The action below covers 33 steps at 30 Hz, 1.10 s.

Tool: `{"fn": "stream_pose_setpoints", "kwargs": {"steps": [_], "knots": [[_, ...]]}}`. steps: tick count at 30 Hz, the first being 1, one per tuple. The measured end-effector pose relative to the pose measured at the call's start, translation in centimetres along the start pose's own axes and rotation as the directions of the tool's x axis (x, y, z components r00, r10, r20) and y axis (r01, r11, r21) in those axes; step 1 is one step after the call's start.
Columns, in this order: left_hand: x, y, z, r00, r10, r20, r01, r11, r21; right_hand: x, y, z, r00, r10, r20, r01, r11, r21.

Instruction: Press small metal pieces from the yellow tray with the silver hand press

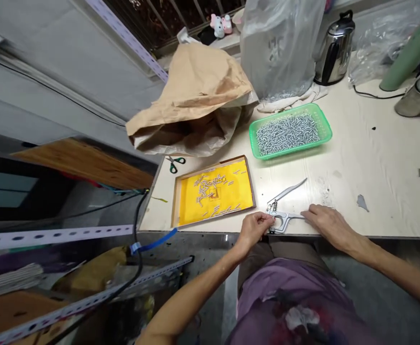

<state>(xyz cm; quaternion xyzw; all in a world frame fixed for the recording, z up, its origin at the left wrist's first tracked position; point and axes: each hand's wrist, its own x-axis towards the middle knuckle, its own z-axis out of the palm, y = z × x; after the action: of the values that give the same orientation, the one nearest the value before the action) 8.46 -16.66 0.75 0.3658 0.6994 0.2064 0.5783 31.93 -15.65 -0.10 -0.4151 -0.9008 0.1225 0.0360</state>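
Hand pliers (pixel 285 220) of grey metal lie near the front edge of the table, with a spring between their spread handles. At their jaw end, my left hand (pixel 253 231) is closed in a pinch. Whatever is between its fingertips is too small to make out. My right hand (pixel 327 224) grips the end of the lower handle, fingers over it. Left of the pliers is a shallow box (pixel 255 194) lined in yellow, holding scattered small metal pins (pixel 210 184). Beyond the pliers sits a green plastic basket (pixel 323 122) full of similar pins (pixel 289 134).
Behind the box an open brown paper bag (pixel 202 81) slumps, with green-handled scissors (pixel 175 164) beside it. A clear plastic bag (pixel 281 48), a steel kettle (pixel 335 48) and a green cylinder (pixel 411 48) stand at the back. A grey scrap (pixel 362 203) lies to the right.
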Motion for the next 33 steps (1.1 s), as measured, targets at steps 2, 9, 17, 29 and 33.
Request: {"fn": "stream_pose_setpoints", "kwargs": {"steps": [2, 9, 17, 29, 33], "knots": [[0.1, -0.2, 0.0, 1.000, -0.011, -0.006, 0.011, 1.000, 0.029, 0.0, 0.0, -0.1, 1.000, -0.008, -0.006, 0.009, 1.000, 0.009], [0.2, -0.6, -0.2, 1.000, -0.026, -0.013, 0.028, 0.992, 0.120, -0.1, -0.1, 0.0, 1.000, 0.008, -0.010, -0.007, 1.000, 0.015], [1.5, 0.5, -1.1, 0.969, -0.183, 0.167, 0.132, 0.952, 0.277, -0.2, -0.3, -0.1, 1.000, 0.025, 0.003, -0.025, 0.998, 0.050], [1.6, 1.0, -0.8, 0.962, -0.219, 0.163, 0.165, 0.942, 0.291, 4.9, 3.7, -0.4, 0.995, -0.079, 0.056, 0.075, 0.995, 0.069], [1.8, 0.6, -0.8, 0.962, -0.223, 0.157, 0.177, 0.948, 0.264, 5.6, 3.2, -1.0, 0.993, -0.095, 0.064, 0.093, 0.995, 0.027]]}}
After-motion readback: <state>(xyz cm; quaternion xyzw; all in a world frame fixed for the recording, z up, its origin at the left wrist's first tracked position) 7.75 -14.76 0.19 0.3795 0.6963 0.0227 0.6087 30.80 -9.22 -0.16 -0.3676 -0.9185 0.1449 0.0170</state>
